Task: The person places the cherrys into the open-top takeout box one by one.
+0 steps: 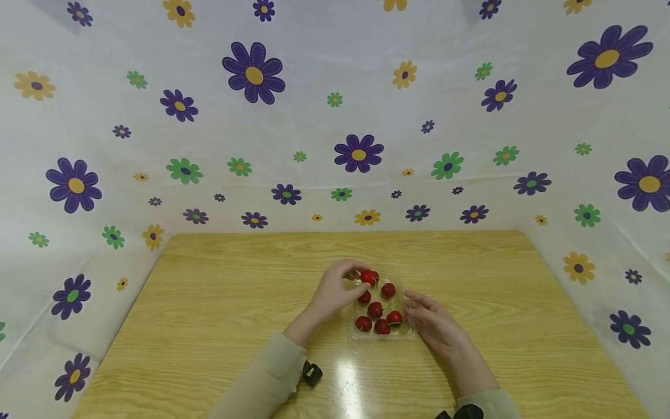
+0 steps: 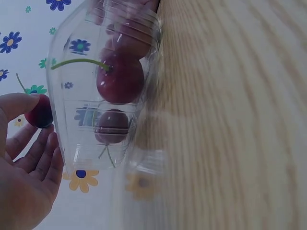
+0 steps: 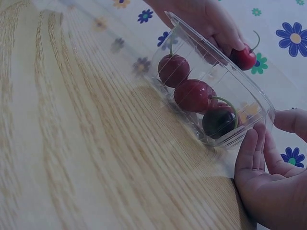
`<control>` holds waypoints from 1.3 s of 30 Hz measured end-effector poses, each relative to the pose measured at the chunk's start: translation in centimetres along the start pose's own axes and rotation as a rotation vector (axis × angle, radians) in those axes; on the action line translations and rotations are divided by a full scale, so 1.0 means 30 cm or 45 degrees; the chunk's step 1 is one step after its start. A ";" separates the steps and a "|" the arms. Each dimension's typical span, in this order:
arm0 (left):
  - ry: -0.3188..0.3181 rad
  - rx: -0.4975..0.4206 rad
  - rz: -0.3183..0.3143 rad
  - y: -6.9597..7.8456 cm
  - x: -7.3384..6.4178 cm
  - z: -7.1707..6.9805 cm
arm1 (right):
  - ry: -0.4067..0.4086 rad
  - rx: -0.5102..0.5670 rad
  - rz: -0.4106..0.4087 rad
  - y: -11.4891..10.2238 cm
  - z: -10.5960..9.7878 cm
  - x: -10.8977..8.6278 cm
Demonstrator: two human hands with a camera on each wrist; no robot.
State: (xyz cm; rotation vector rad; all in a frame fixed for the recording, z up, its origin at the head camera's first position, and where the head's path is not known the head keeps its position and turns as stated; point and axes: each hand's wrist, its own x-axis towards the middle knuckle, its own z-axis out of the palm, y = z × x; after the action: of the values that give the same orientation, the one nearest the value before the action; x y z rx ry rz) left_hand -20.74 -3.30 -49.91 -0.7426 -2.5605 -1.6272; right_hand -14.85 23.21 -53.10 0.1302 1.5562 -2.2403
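Note:
A clear plastic box point(image 1: 381, 337) stands on the table with several red cherries point(image 1: 375, 309) inside, some with green stems. Over its far left part, my left hand point(image 1: 337, 286) pinches one cherry point(image 1: 369, 276) between thumb and fingers. In the right wrist view this pinched cherry point(image 3: 243, 58) is at the box's open top, its stem pointing up. My right hand point(image 1: 438, 327) lies along the box's right side. The right wrist view shows its fingers point(image 3: 248, 152) against the outer wall and the thumb near the rim.
The light wooden table point(image 1: 220, 291) spreads around the box. White cloth point(image 1: 303, 122) with purple, yellow and green flowers rises behind the table and along both sides. Black wrist straps point(image 1: 312, 373) sit at the sleeves.

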 end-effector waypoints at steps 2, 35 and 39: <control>-0.015 0.012 0.001 0.002 0.004 0.010 | -0.001 0.006 0.002 0.000 0.000 0.001; -0.231 0.698 0.128 0.018 -0.001 0.081 | -0.021 -0.029 -0.044 0.015 -0.008 0.007; -0.240 0.711 0.122 0.018 0.001 0.082 | -0.042 -0.028 -0.056 0.015 -0.009 0.007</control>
State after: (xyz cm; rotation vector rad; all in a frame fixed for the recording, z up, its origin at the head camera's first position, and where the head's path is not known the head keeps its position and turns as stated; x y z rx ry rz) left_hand -19.99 -1.00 -50.56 -0.9660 -2.8380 -0.7744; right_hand -14.91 23.28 -53.65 0.0531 1.5803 -2.2470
